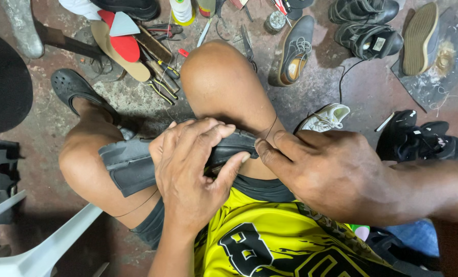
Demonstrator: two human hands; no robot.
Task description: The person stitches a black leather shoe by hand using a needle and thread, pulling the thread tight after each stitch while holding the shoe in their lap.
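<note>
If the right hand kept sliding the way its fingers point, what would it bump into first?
The right hand points left, so its fingertips would most likely meet the black shoe on the lap, then the left hand gripping it. Depth is hard to judge.

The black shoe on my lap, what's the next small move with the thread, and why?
Probably draw the thread taut with the right hand while the left hand keeps its grip on the black shoe. The right fingertips pinch at the shoe's edge where the thread comes out, and a loose strand runs down over the thigh.
</note>
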